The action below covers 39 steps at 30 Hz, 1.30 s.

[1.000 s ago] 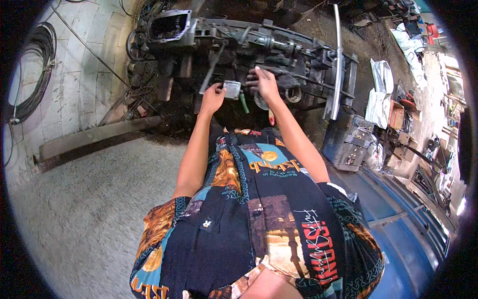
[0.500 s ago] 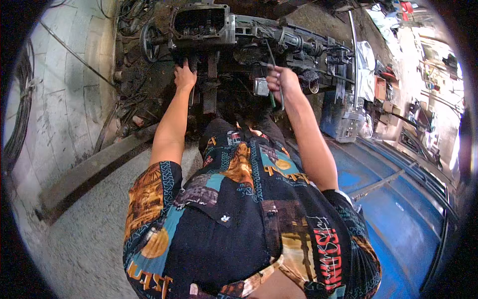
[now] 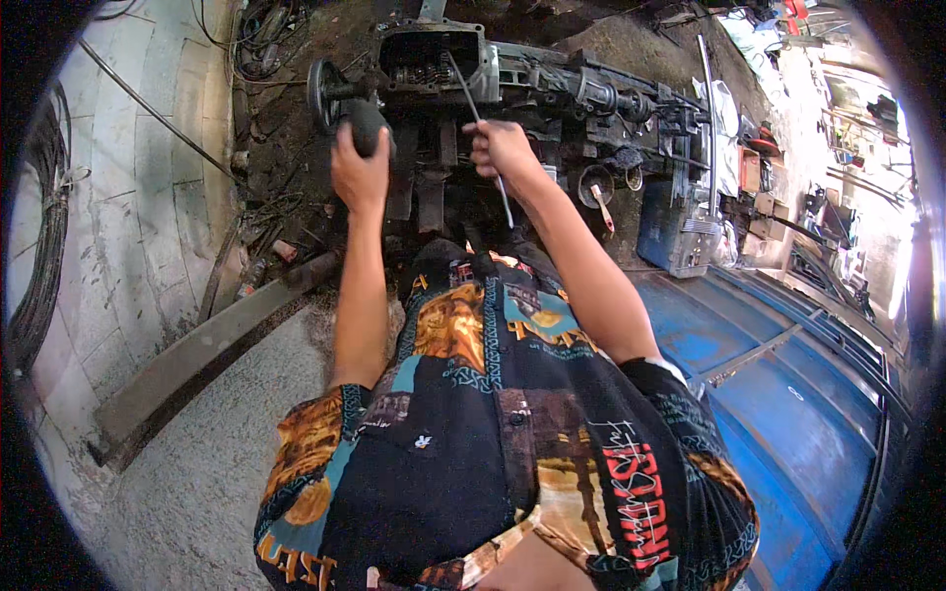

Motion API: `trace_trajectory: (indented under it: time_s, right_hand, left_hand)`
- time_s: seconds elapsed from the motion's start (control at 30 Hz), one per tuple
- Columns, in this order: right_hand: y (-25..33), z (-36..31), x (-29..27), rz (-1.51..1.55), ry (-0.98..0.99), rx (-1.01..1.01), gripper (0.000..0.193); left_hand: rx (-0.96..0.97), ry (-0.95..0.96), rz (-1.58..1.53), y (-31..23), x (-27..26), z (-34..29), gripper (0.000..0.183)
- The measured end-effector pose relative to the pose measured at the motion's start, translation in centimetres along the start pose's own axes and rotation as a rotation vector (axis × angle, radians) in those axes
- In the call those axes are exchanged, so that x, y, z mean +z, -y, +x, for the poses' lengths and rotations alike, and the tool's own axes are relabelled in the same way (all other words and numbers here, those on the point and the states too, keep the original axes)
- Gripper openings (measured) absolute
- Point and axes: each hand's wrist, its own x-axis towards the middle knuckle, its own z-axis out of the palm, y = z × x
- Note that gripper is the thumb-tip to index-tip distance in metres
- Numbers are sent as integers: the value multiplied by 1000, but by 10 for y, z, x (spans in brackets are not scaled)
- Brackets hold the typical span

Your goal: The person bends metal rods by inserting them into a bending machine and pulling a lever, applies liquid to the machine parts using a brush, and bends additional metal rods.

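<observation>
My left hand (image 3: 361,175) is wrapped round a dark, rounded object (image 3: 368,128), whose kind I cannot make out. It is close to the handwheel (image 3: 317,96) on the left end of a greasy machine. My right hand (image 3: 501,150) grips a thin metal rod (image 3: 469,91) at its middle. The rod's far end reaches into the open top of a metal gear housing (image 3: 487,65), where gears (image 3: 419,74) show. Its near end points back toward my lap. A long shaft assembly (image 3: 581,91) runs off to the right from the housing.
Right of my right hand, a brush (image 3: 602,209) with a wooden handle leans in a round pan (image 3: 591,177). Farther right are a blue box (image 3: 665,231) and a blue metal panel (image 3: 788,433). A beam (image 3: 212,360) lies on the left; cables (image 3: 44,246) hang along the wall.
My left hand has left the housing's near side and now holds the dark rounded object. My right hand has moved left, bringing the rod's end to the housing opening. The view has shifted slightly.
</observation>
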Motion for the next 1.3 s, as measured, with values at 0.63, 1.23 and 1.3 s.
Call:
trace_trajectory:
  time_s: [0.63,1.23,1.3]
  right_hand:
    - [-10,108,33,615,-41,111,9]
    - [16,64,-41,-1153,-332,-400,35]
    - [44,47,-63,-1378,-324,-470,34]
  left_hand:
    - [-390,528,521,36,44,196,75]
    - [-299,316,454,79,30,156,61]
    - [-331,356,440,67,38,174,61]
